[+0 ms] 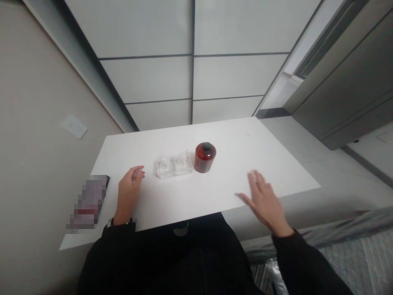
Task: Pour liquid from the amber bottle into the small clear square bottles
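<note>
My left hand rests over the left part of the white table, its fingers loosely curled with a gap between them and nothing visible inside. To its right, not touching it, lies a clear plastic double container with two rounded tops. Close against the container's right end stands a dark red translucent bottle with a black cap. My right hand is spread flat, palm down, over the front right of the table, apart from the bottle and slightly blurred.
A flat, dark-edged object, pixelated over, lies at the table's left edge. Behind the table are white panelled doors. A wall socket is on the left wall. Plastic-wrapped material lies at the lower right.
</note>
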The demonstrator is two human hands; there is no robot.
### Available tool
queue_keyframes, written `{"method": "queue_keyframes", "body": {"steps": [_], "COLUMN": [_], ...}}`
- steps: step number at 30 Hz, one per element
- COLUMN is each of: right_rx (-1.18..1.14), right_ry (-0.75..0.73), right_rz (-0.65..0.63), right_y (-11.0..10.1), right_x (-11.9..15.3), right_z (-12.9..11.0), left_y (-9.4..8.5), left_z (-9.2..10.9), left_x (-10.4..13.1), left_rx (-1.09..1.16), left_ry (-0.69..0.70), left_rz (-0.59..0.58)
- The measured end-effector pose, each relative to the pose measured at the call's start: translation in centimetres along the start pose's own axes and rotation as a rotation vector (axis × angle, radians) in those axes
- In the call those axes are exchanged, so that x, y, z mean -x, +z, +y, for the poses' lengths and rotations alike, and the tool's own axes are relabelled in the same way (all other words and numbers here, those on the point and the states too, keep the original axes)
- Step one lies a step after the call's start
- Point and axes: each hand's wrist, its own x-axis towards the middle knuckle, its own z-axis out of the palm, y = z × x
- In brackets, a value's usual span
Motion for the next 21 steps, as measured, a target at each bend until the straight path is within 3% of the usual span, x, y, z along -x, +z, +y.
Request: {"method": "queue_keyframes", "body": {"steps": [3,5,7,10,15,18,21], "right_rx": [0.083,0.111,0.125,0.103,-0.022,-0.221,-0.329], "right_ry": [0.164,0.199,0.201,0.118,-0.198,-0.474,-0.641], "right_rz": [0.044,0.066,0.093,0.096,-0.023,-0.190,-0.252], "right_y": [-1.6,-1.5,-0.6,1.2,3.6,4.2,4.1], "right_x": [0.2,-0.1,-0.5,-0.8,-0.2,-0.4,-1.3], "right_z": [6.4,7.3,6.0,1.1,-12.5,-20.8,-25.8], "left_y": [0.0,0.0,0.1,0.2,0.3,0.3,0.4], "left_z": [0.2,0.2,0.2,0.0,-0.1,0.0,0.0], "left_x": [-0.1,-0.1,-0.1,-0.1,0.0,0.1,0.1], "left_rx": [-0.008,-0.009,-0.008,0.002,0.014,0.006,-0.006], "left_ry": [-0.008,-0.011,-0.010,-0.004,0.011,0.020,0.027], "left_rz": [-0.015,-0.025,-0.029,-0.034,-0.038,-0.028,-0.008]}}
